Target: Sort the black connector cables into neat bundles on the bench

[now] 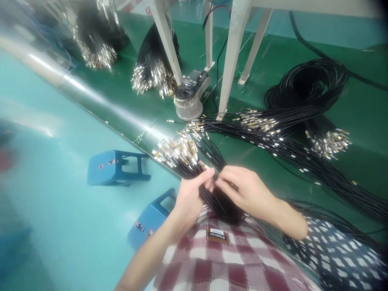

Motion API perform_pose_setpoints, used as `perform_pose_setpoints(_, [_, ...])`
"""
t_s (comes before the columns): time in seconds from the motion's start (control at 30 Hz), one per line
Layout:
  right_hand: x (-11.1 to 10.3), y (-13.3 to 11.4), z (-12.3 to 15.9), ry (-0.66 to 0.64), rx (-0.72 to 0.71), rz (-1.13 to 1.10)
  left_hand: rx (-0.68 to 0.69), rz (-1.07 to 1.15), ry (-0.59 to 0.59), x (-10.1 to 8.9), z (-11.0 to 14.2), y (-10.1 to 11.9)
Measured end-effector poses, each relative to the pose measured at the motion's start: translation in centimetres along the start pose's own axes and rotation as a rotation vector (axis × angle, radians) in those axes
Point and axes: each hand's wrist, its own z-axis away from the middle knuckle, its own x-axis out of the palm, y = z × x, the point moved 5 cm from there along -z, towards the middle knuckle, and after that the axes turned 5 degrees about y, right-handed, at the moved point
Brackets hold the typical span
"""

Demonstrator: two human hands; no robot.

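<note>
My left hand is wrapped round a thick bundle of black cables, close in front of my checked apron. Silvery connector ends fan out from the bundle beyond that hand. Just to the right, my right hand has its fingers closed near the bundle, with thumb and fingertips pinched beside the left fingertips. Whatever sits in that pinch is too small and blurred to name. A thinner group of black cables runs from under the right hand toward the tape dispenser.
A grey round tape dispenser stands by the table leg on the green surface. More cables lie to the right, near a coiled cable bundle. Two blue stools are at left. Other connector bundles rest farther back.
</note>
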Motion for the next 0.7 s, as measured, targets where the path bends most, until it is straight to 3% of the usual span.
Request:
perform_pose_setpoints(0.17, [-0.6, 4.0, 6.3, -0.006, -0.03, 0.123, 0.005, -0.001, 0.002, -0.4, -0.2, -0.1])
perform_pose_setpoints(0.27, [-1.1, 5.2, 7.5, -0.039, 0.037, 0.066, -0.003, -0.012, -0.038, -0.1, -0.2, 0.0])
perform_pose_setpoints(0.43, [0.0, 3.5, 4.4, -0.106, 0.144, -0.167, -0.023, 0.042, -0.029, -0.2, -0.4, 0.0])
perform_pose_setpoints(0.6, [1.7, 2.4, 1.3, 0.063, 0.294, -0.243, -0.077, 0.062, -0.021, -1.2, -1.1, -0.1])
perform_pose_setpoints(0.63, [2.2, 2.3, 0.7, 0.034, 0.268, -0.215, -0.101, 0.055, -0.024, -1.5, -1.2, -0.2])
perform_pose_setpoints(0.7, [3.4, 2.5, -0.5, -0.147, 0.2, -0.183, -0.171, 0.043, -0.02, -2.3, -1.5, -0.5])
